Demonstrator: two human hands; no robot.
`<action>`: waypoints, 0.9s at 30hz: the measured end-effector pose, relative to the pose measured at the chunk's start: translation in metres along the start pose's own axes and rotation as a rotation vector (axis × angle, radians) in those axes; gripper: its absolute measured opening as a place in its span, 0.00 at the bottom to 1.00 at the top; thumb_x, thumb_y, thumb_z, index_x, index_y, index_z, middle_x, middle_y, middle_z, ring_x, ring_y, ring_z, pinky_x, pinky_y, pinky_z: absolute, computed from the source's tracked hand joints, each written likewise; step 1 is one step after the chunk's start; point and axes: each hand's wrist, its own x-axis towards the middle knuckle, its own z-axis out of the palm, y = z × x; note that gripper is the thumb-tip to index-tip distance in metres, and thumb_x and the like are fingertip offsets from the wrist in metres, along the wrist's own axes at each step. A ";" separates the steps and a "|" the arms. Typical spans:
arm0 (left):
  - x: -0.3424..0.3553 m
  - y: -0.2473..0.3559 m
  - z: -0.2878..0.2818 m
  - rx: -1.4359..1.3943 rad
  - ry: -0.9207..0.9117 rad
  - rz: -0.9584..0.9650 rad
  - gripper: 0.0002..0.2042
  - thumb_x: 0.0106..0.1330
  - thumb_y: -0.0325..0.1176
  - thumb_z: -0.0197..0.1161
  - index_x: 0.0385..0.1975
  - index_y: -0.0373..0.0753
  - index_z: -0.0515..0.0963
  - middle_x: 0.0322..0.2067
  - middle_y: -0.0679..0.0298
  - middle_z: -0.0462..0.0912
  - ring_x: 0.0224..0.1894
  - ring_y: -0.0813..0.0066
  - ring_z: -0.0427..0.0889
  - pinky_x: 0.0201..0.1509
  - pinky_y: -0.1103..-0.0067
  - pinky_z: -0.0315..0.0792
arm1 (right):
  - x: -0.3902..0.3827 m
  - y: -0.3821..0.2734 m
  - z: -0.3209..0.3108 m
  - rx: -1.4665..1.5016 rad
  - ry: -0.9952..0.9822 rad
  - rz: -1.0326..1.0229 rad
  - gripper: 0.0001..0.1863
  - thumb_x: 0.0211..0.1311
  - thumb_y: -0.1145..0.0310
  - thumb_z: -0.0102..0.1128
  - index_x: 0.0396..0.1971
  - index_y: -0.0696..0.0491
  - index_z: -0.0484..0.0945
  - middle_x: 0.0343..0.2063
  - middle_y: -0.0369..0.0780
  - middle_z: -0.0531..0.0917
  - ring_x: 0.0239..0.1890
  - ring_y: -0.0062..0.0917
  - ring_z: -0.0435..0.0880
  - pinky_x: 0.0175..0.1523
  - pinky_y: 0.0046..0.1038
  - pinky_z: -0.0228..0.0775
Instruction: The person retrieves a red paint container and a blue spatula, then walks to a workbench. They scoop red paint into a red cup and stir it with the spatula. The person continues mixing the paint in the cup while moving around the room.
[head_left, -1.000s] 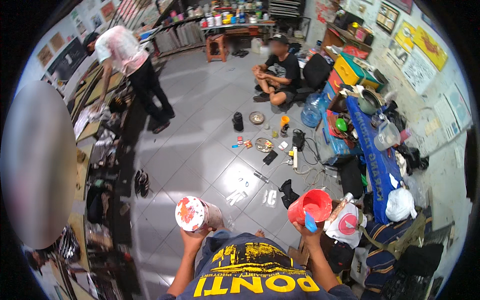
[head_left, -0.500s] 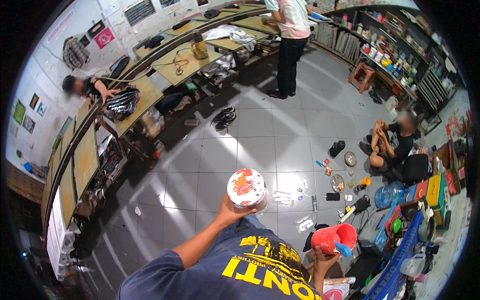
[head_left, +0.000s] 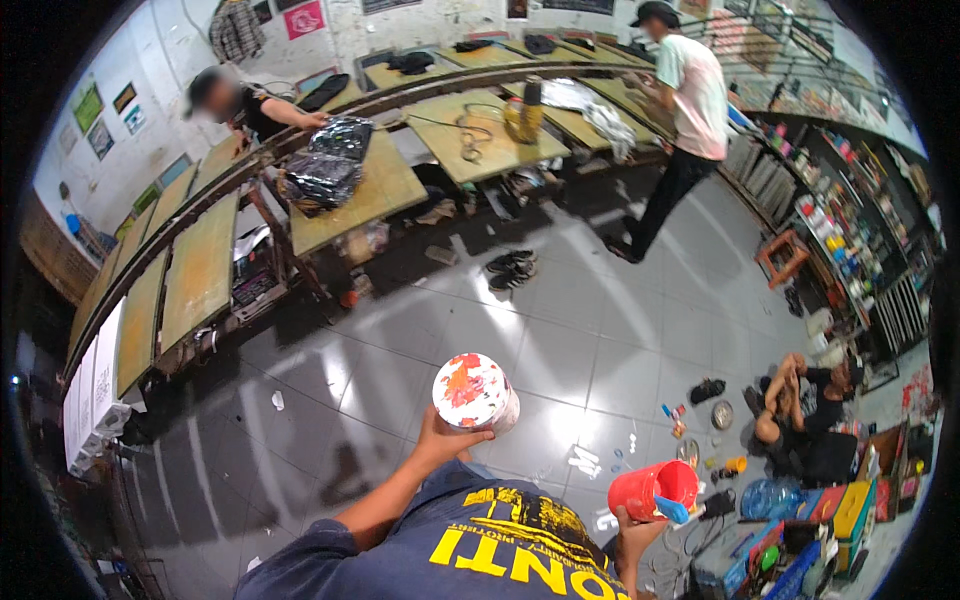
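My left hand (head_left: 445, 432) is closed around a cylindrical tub (head_left: 469, 390), whose white lid is smeared with red and orange paint; I hold it out in front of my body at the lower middle. Lower and to the right, my right hand (head_left: 637, 532) grips a red plastic pail (head_left: 637, 492) with a blue tool (head_left: 670, 508) leaning out over its rim; red material shows inside. My dark blue shirt fills the bottom of the view.
A long row of yellowish boards (head_left: 196, 275) crosses the left and back, with a black bundle (head_left: 325, 160). One person (head_left: 272, 115) reaches over it; another (head_left: 690, 110) stands at right. A seated person (head_left: 820, 400), shoes (head_left: 512, 268) and clutter (head_left: 775, 545) are on the grey floor.
My view has swung left toward the boards, so the seated person and clutter sit lower right. The standing person's arms are raised nearer the chest. I still hold both containers.
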 end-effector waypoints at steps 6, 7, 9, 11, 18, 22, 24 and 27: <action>0.029 0.027 -0.124 0.163 0.206 0.153 0.33 0.40 0.25 0.84 0.49 0.33 0.77 0.46 0.64 0.84 0.49 0.78 0.81 0.56 0.76 0.76 | 0.024 0.011 0.139 0.013 -0.200 0.048 0.40 0.36 0.80 0.80 0.55 0.60 0.71 0.49 0.41 0.79 0.50 0.30 0.81 0.56 0.32 0.75; 0.027 0.036 -0.142 0.225 0.290 0.151 0.32 0.40 0.25 0.84 0.50 0.33 0.76 0.46 0.64 0.84 0.48 0.77 0.82 0.55 0.76 0.76 | 0.031 0.023 0.155 -0.072 -0.346 0.015 0.48 0.35 0.76 0.82 0.61 0.57 0.63 0.57 0.45 0.72 0.57 0.32 0.76 0.61 0.36 0.71; 0.016 0.052 -0.171 0.340 0.453 0.154 0.32 0.42 0.27 0.83 0.50 0.33 0.76 0.46 0.63 0.84 0.48 0.77 0.82 0.55 0.75 0.76 | 0.040 0.016 0.204 -0.096 -0.542 0.029 0.46 0.35 0.77 0.81 0.59 0.58 0.65 0.56 0.44 0.74 0.56 0.31 0.77 0.59 0.35 0.72; -0.001 0.067 -0.193 0.493 0.538 0.289 0.31 0.45 0.27 0.82 0.51 0.32 0.76 0.46 0.62 0.84 0.48 0.75 0.81 0.54 0.75 0.75 | 0.049 -0.002 0.251 -0.143 -0.716 -0.041 0.42 0.36 0.76 0.81 0.57 0.58 0.69 0.52 0.43 0.77 0.54 0.30 0.78 0.56 0.33 0.74; -0.048 0.037 -0.257 0.194 1.040 0.326 0.31 0.52 0.24 0.76 0.57 0.30 0.70 0.54 0.56 0.78 0.53 0.68 0.78 0.60 0.72 0.71 | 0.061 -0.020 0.401 0.014 -1.053 -0.199 0.47 0.36 0.63 0.84 0.60 0.58 0.67 0.52 0.44 0.79 0.55 0.32 0.79 0.62 0.34 0.69; -0.081 0.008 -0.320 0.306 1.278 0.291 0.33 0.52 0.24 0.76 0.60 0.31 0.68 0.56 0.55 0.76 0.57 0.67 0.75 0.63 0.70 0.70 | 0.055 -0.032 0.486 0.086 -1.181 -0.251 0.53 0.34 0.64 0.85 0.63 0.59 0.63 0.55 0.45 0.78 0.59 0.32 0.77 0.64 0.34 0.66; -0.094 0.016 -0.351 0.382 1.351 0.234 0.36 0.52 0.24 0.76 0.62 0.32 0.66 0.60 0.54 0.73 0.60 0.65 0.72 0.65 0.67 0.67 | 0.053 -0.048 0.521 0.133 -1.271 -0.205 0.54 0.34 0.65 0.85 0.64 0.59 0.62 0.55 0.45 0.78 0.59 0.32 0.76 0.65 0.34 0.66; -0.080 0.083 -0.376 0.283 1.384 0.418 0.33 0.54 0.21 0.73 0.60 0.32 0.66 0.50 0.60 0.78 0.53 0.69 0.76 0.60 0.72 0.69 | 0.048 -0.040 0.570 0.166 -1.340 -0.136 0.53 0.35 0.67 0.84 0.64 0.59 0.62 0.55 0.45 0.78 0.59 0.32 0.77 0.65 0.34 0.67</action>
